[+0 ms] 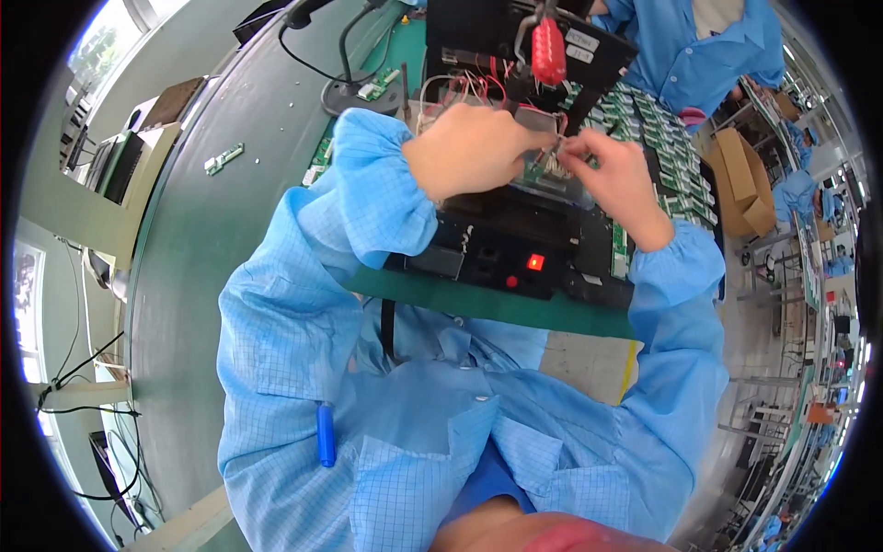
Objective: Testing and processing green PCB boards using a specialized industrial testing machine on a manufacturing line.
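Both my hands meet over a black bench fixture (497, 267) with a lit red switch (535, 262) on its front. My left hand (474, 152) reaches in from the left, back of the hand up, fingertips pinched together. From the right comes my right hand (612, 175), thumb and forefinger closed in a pinch close to the left fingertips. Whatever lies between the fingers is too small to make out. Thin red and white wires (474, 87) run behind my left hand. Above the hands hangs a red clamp handle (547, 53).
Rows of green circuit boards (653, 138) lie to the right of the fixture. A single board (223, 159) rests on the green bench (198, 267) at left, near a round black stand base (363, 95). A co-worker in blue (704, 46) is across, beside a cardboard box (743, 184).
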